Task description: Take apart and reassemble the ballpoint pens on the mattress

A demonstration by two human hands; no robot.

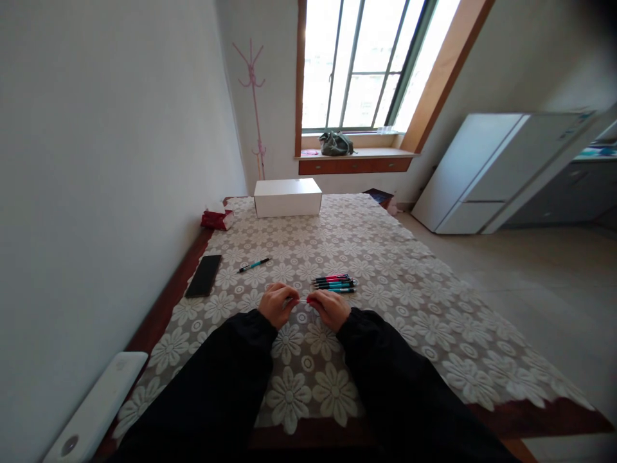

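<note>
My left hand and my right hand are close together over the tablecloth, both with fingers pinched. Between their fingertips runs a thin pale piece, with a bit of red at each hand; its kind is too small to make out. Just beyond my right hand lies a group of several pens, some with red and some with blue barrels. A single blue and black pen rests farther off, beyond my left hand.
A black phone lies near the table's left edge. Behind it is a red tissue pack. A white box stands at the far end. The flowered tablecloth covers the table; a long white device sits at the near left.
</note>
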